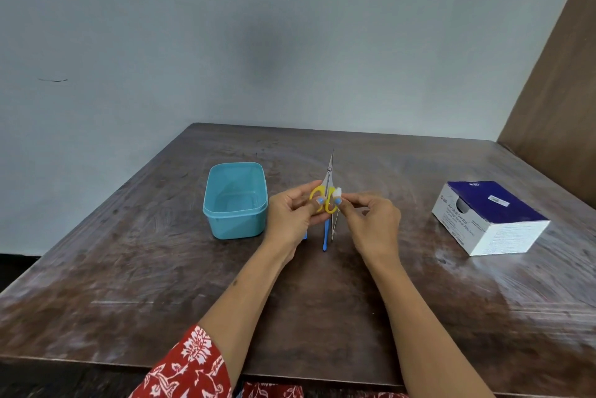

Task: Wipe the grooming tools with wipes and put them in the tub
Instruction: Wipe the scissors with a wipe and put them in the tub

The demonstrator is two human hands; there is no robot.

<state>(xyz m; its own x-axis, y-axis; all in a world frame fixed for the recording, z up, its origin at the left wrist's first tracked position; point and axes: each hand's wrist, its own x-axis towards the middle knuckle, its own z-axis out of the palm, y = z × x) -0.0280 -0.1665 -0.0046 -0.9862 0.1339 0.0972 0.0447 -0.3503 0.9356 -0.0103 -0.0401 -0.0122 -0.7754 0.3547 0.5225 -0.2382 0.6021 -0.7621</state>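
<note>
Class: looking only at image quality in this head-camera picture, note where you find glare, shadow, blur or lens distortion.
Head view: pale glare streaks the table on its right side; a soft dark shadow patch sits on the wall; wide-angle bending slants the table edges; the box lettering is too soft to read fully.

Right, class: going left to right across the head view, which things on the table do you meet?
Open light blue plastic tub → left hand → small yellow-handled scissors → right hand → blue and white cardboard box of alcohol swabs.

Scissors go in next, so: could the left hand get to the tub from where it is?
Probably yes. The tub stands open just beside the left hand, nothing between them, though that hand holds the scissors.
</note>
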